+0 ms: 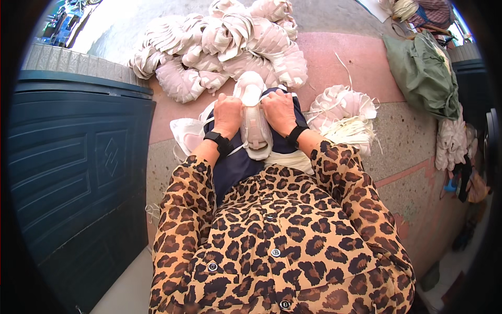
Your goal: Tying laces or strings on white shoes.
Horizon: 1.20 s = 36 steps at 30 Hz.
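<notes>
A pale pink and white shoe upper (256, 127) lies lengthwise over my lap, between my legs in dark navy cloth. My left hand (228, 116) is closed at its left edge, and my right hand (280, 112) is closed at its right edge, level with the left. Both fists touch the upper; the fingertips are curled under and hidden. Thin white strands show near the hands, but whether the fingers also hold them cannot be made out. Just left of my left knee is another pale upper (187, 137).
A large heap of similar uppers (225, 47) covers the floor ahead. At right lie a bundle of uppers (342, 104) and cream laces (349, 131). A green sack (422, 73) stands farther right. Dark blue panelled doors (78, 162) flank my left side.
</notes>
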{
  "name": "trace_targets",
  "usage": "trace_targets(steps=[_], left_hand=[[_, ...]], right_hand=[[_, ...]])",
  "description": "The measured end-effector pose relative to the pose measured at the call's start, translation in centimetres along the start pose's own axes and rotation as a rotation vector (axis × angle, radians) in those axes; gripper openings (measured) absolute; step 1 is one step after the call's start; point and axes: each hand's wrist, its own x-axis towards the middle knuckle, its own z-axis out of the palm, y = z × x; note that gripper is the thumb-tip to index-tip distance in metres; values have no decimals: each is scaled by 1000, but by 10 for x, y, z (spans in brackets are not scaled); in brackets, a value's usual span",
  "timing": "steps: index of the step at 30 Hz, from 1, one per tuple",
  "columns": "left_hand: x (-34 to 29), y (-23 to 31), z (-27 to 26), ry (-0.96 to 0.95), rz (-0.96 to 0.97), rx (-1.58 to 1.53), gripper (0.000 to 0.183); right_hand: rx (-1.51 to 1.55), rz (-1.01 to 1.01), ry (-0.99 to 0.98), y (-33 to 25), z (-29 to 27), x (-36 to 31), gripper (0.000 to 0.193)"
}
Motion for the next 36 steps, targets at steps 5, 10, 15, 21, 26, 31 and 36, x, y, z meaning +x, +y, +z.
trace_targets(steps=[5, 10, 15, 21, 26, 31, 36], left_hand=[[-15, 18, 1, 113, -232, -135, 16], [-18, 15, -6, -21, -277, -176, 21], [-17, -8, 9, -93, -197, -414, 24], [-17, -14, 9, -91, -177, -544, 23], [-15, -16, 9, -132, -235, -632, 23], [-16, -13, 5, -102, -243, -715, 23], [-19, -10, 6, -104, -309, -713, 24]], right_hand=[[-49, -42, -82, -4, -8, -10, 15], [114, 2, -293, 3, -2, -6, 21], [248, -95, -230, 15, 16, -3, 22], [245, -270, -195, 19, 6, -5, 16], [61, -410, -8, 3, -6, -14, 11], [-343, -531, -98, -13, -17, -3, 9], [-85, -666, -16, 7, -12, 9, 10]])
